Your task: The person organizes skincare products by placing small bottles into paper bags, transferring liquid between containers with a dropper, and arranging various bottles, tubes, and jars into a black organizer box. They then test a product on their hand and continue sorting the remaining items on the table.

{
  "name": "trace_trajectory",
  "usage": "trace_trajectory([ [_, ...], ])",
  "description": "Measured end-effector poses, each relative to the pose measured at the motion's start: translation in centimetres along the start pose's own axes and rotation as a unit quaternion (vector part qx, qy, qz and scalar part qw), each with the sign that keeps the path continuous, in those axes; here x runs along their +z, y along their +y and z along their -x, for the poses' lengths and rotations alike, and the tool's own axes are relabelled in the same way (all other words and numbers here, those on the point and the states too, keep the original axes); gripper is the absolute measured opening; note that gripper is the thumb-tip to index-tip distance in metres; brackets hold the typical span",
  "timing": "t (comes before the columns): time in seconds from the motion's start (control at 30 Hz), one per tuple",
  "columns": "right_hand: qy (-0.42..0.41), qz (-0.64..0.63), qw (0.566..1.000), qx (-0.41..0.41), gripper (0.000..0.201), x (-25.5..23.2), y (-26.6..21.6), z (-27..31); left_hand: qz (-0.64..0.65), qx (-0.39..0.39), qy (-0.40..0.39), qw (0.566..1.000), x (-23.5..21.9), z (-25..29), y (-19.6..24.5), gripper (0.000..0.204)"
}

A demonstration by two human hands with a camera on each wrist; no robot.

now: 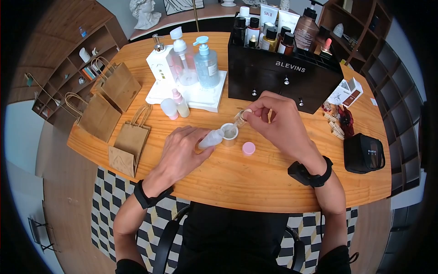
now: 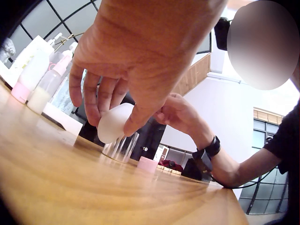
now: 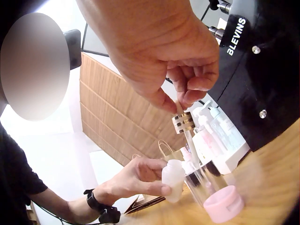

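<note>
My left hand (image 1: 182, 148) grips a small translucent white bottle (image 1: 211, 139), tilted so its open neck points toward a clear cylindrical jar (image 1: 229, 132). The jar stands upright on the table, and the bottle's neck overlaps its rim in the head view. Thumb and fingertips of my right hand (image 1: 280, 121) pinch the top of a dropper (image 3: 183, 123) with a gold-and-white collar. Its glass tube points down at the jar's mouth. A pink cap (image 1: 248, 148) lies on the table just right of the jar, close below my right hand.
A white tray (image 1: 207, 107) with pump bottles stands at the back left, a pink-topped spray bottle (image 1: 182, 106) before it. Behind the right hand is a black cosmetics organizer (image 1: 260, 77). Paper bags (image 1: 130, 139) stand left; a black pouch (image 1: 362, 153) sits right.
</note>
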State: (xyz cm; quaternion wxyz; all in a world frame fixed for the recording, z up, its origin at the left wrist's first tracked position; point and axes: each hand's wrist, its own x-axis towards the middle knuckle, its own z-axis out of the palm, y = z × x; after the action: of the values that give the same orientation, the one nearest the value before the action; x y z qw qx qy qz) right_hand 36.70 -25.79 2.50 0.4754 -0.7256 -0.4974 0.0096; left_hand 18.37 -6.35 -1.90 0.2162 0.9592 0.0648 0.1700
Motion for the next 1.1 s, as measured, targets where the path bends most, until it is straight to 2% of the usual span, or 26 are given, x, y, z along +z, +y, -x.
trace_trajectory([
  [0.47,-0.002,0.015,1.000,0.015,0.016,-0.7,-0.4,-0.1,0.002,-0.012,-0.008,1.000,-0.4,0.0,0.6,0.033],
  [0.73,0.025,-0.038,0.999,-0.005,0.012,-1.0,-1.8,0.2,0.013,-0.029,-0.018,0.999,-0.3,0.1,0.7,0.033],
  [1.1,-0.015,-0.059,0.998,-0.029,0.012,0.7,-1.8,1.0,0.049,-0.035,-0.020,0.998,-0.5,0.2,0.8,0.033],
])
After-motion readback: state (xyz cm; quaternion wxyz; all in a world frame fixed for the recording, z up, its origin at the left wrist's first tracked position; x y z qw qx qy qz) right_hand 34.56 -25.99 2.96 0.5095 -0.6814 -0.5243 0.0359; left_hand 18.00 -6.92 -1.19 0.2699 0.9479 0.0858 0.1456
